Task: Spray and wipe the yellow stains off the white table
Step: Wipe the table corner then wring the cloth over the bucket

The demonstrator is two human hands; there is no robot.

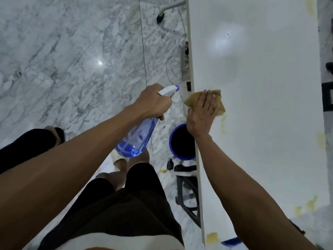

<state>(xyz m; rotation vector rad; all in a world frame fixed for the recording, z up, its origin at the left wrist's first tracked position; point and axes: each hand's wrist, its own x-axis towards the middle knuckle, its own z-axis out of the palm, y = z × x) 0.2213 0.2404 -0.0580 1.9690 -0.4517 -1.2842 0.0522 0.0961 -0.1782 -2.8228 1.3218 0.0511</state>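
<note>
The white table [266, 98] fills the right side of the view. My right hand [201, 114] lies flat, fingers straight, pressing a tan cloth [219, 98] onto the table near its left edge. A yellow smear [223, 124] runs just right of that hand. More yellow stains sit at the right edge [321, 139], lower right [311, 204], the near left edge [212, 237] and the far corner [310, 8]. My left hand [153, 103] grips the neck of a clear blue spray bottle [137, 139] held over the floor, its nozzle toward the table.
A blue bucket [173, 141] stands on the marble floor [72, 60] under the table edge. A dark plastic stool [189, 188] sits nearer me. A power strip [185, 58] and cables lie by the table's far leg. My legs and sandalled feet are below.
</note>
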